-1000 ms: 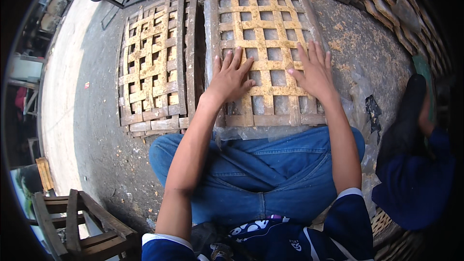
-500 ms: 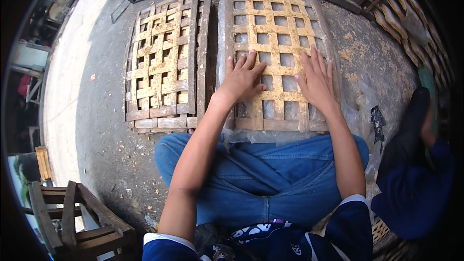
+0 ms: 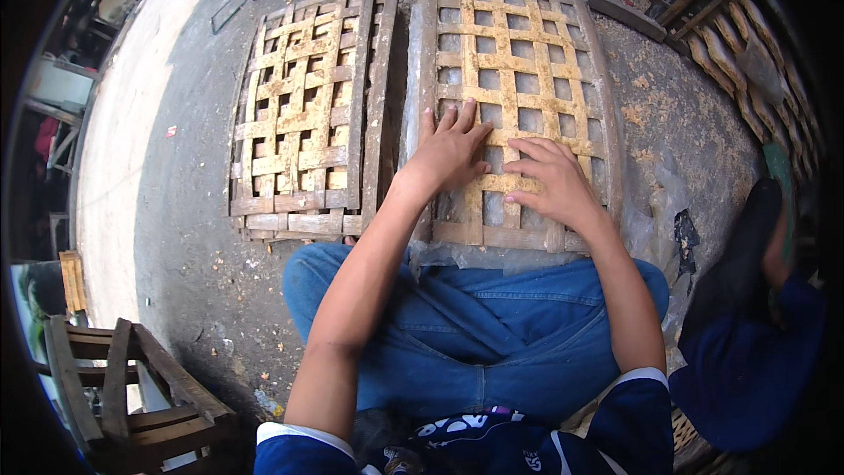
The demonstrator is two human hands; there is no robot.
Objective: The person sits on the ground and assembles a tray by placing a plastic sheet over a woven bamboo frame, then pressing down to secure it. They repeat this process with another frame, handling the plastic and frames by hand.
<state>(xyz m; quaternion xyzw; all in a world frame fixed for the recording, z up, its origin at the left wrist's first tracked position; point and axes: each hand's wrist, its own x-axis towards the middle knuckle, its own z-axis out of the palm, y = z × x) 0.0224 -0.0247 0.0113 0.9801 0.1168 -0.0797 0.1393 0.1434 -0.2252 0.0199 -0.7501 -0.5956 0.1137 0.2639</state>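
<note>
A woven lattice panel (image 3: 468, 35) of flat yellowish slats, framed by darker wooden bars, lies in front of my crossed legs. Clear plastic sheeting (image 3: 479, 257) shows beneath it and sticks out along its near edge. My left hand (image 3: 450, 149) rests on the lattice left of its middle, fingers spread and pointing away from me. Just to the right, my right hand (image 3: 554, 183) is over the slats with its fingers apart and slightly bent, turned toward the left hand. Neither hand holds anything.
To the left lies a stack of similar lattice panels (image 3: 299, 136). A wooden slatted stool or crate (image 3: 119, 387) stands at lower left. At the right edge another person in dark blue (image 3: 747, 361) sits close by, below stacked wavy-edged panels (image 3: 747, 57). Crumbs litter the concrete floor (image 3: 189, 237).
My right hand has slid nearer to me and inward across the lattice, its fingers swinging from pointing away to pointing left. My left hand stays almost in place.
</note>
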